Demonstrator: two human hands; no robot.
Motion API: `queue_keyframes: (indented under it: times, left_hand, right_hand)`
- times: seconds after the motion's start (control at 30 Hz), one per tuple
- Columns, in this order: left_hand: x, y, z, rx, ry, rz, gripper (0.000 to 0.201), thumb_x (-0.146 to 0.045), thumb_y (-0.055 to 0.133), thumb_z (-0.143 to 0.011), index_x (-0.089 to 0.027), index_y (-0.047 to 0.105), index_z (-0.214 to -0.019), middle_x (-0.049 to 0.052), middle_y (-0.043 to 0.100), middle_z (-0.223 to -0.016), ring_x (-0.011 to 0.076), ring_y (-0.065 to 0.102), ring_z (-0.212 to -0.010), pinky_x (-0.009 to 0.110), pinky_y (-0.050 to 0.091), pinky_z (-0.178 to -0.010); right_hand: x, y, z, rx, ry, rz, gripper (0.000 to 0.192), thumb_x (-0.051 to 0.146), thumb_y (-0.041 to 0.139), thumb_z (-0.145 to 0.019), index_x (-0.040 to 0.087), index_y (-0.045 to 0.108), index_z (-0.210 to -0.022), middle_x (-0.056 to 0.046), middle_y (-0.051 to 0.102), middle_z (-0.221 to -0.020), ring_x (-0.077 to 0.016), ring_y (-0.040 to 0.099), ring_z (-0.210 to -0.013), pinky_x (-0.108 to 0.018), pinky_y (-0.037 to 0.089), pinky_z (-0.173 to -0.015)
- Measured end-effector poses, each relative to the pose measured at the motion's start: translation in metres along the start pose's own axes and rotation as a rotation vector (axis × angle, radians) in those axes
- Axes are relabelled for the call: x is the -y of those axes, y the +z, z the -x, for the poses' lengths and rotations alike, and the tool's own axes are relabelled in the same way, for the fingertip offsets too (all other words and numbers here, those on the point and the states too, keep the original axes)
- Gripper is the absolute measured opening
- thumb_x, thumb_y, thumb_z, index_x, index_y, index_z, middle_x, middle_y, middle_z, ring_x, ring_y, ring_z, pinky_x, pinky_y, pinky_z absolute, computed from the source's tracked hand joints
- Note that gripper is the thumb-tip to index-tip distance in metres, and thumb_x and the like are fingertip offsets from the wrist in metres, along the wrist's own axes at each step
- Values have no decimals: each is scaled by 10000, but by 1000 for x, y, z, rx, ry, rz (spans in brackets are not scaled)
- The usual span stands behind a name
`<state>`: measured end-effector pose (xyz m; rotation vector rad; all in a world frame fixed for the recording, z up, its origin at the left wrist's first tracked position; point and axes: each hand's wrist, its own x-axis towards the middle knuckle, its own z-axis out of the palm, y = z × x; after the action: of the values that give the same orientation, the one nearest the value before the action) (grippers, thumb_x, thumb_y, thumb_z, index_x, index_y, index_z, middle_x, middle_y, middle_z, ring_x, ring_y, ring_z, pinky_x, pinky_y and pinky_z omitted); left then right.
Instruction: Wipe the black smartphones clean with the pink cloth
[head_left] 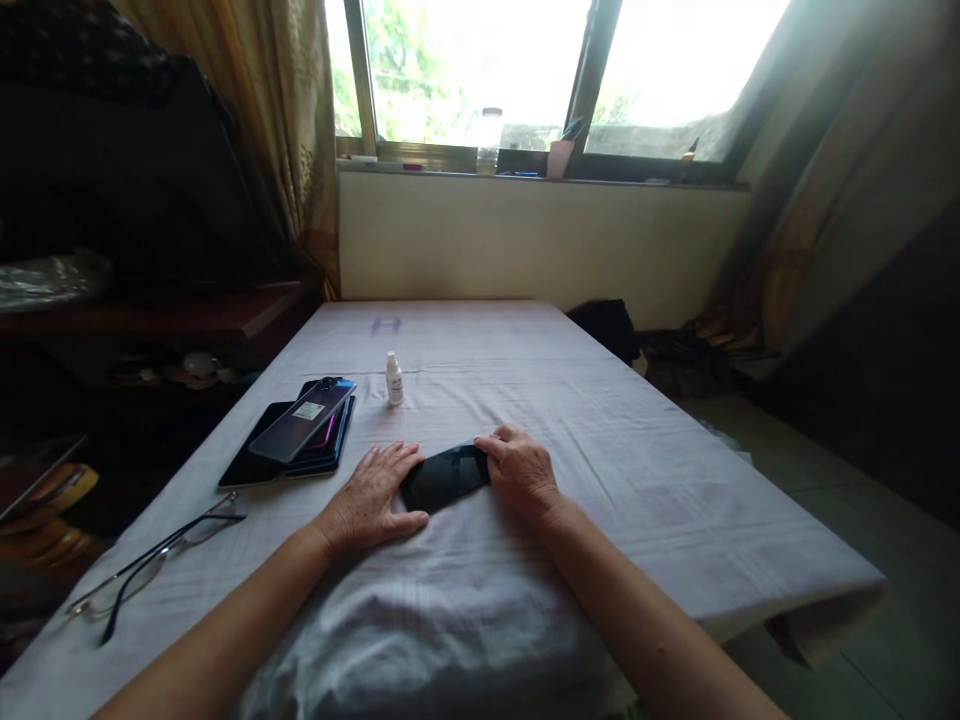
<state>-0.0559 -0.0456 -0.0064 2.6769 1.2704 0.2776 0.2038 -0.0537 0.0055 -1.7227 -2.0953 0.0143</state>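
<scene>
A smartphone point(448, 478) with a dark, glossy screen lies slightly tilted on the white tablecloth, between my two hands. At its left end, my left hand point(375, 497) grips it, thumb along the near edge and fingers toward the far edge. My right hand point(523, 470) is closed at the right end, its fingertips pinched on the far right corner; whether anything small is between them is hidden. Beyond the phone stands a small white bottle point(394, 382) with a label. Left of it, several phones and tablets point(255, 455) are stacked, a phone with a white sticker point(296, 425) on top.
Folded eyeglasses point(161, 560) lie at the table's left side. The cloth-covered table point(637, 480) reaches to the wall under the window. A jar point(489, 145) and a pink cup point(559, 160) stand on the sill. A dark wooden shelf point(247, 312) borders the left side.
</scene>
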Motion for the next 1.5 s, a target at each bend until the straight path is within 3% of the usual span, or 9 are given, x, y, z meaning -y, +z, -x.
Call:
queue_keyframes:
  times: [0.3, 0.57, 0.73, 0.93, 1.13, 1.33, 1.5]
  left_hand:
    - [2, 1, -2, 6, 5, 4, 782, -557, 709, -771, -179, 488, -1419, 166, 436, -1530, 352, 338, -1445, 571, 210, -1185]
    - [3, 3, -1, 20, 12, 34, 798, -550, 703, -779, -149, 473, -1430, 177, 411, -1542, 356, 313, -1456, 587, 185, -1192]
    - [7, 2, -1, 54, 48, 56, 843, -541, 723, -756, -160, 444, -1454, 167, 382, -1561, 353, 283, -1469, 581, 187, -1195]
    - [10, 1, -1, 56, 87, 57, 758, -494, 678, -799, -162, 458, -1443, 156, 374, -1568, 355, 292, -1466, 577, 198, -1195]
    - [12, 16, 3, -30, 123, 22, 800, -484, 672, -780, -167, 414, -1468, 144, 381, -1568, 349, 322, -1453, 558, 172, -1208]
    - [13, 21, 7, -108, 184, -18, 819, -473, 674, -777, -155, 376, -1471, 155, 406, -1551, 350, 343, -1442, 557, 191, -1204]
    - [12, 19, 7, -151, 195, -13, 857, -463, 689, -751, -178, 334, -1477, 152, 428, -1538, 350, 372, -1426, 551, 209, -1199]
  right_hand:
    - [21, 2, -4, 106, -78, 94, 326, 188, 507, -909, 316, 757, -1073, -48, 690, -1084, -189, 616, -932, -268, 432, -775]
    - [16, 3, -9, 105, -67, 115, 334, 172, 490, -932, 277, 748, -1115, -82, 685, -1080, -206, 610, -952, -282, 429, -785]
    - [23, 5, -8, 133, -102, 94, 327, 188, 497, -948, 308, 742, -1126, -52, 693, -1058, -191, 611, -930, -272, 433, -796]
    - [21, 7, -6, 55, -29, 110, 322, 130, 511, -921, 256, 750, -1095, -81, 684, -1027, -212, 605, -916, -300, 443, -804]
    - [26, 14, 4, -12, -198, 44, 306, 138, 489, -954, 242, 744, -1088, -62, 673, -900, -180, 591, -804, -275, 449, -752]
    - [14, 7, 13, -103, -156, 55, 304, 102, 506, -922, 214, 740, -1080, -80, 672, -899, -190, 600, -826, -283, 471, -753]
    - [19, 6, 14, -89, -240, -6, 290, 149, 463, -972, 203, 734, -1058, -69, 667, -864, -166, 588, -762, -271, 484, -725]
